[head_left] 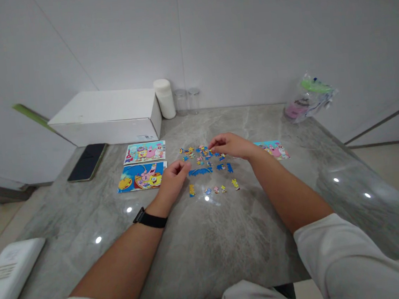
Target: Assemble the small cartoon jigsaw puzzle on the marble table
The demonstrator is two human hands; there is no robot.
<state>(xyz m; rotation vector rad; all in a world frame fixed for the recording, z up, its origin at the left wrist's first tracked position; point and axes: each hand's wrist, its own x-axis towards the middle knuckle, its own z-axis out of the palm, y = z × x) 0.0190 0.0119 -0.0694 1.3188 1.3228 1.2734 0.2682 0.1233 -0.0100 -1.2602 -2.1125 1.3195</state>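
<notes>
Small jigsaw puzzle pieces (200,171) in blue, yellow and pink lie in a loose cluster mid-table, some joined into a blue strip. At the cluster's far right side, my right hand (232,145) has its fingertips pinched together on a puzzle piece, which they largely hide. My left hand (174,178) rests at the cluster's left edge, fingers curled in and thumb against them; whatever may be between them is hidden. Beside it lie a blue cartoon picture card (140,177) and a lighter picture card (144,152). A third card (277,150) is partly covered by my right forearm.
A white box (106,130), a white bottle (165,99) and two clear jars (194,101) stand along the wall. A phone (88,162) lies at left, with a white case (12,275) nearer me. At back right sits a plastic-wrapped pink and green item (307,99).
</notes>
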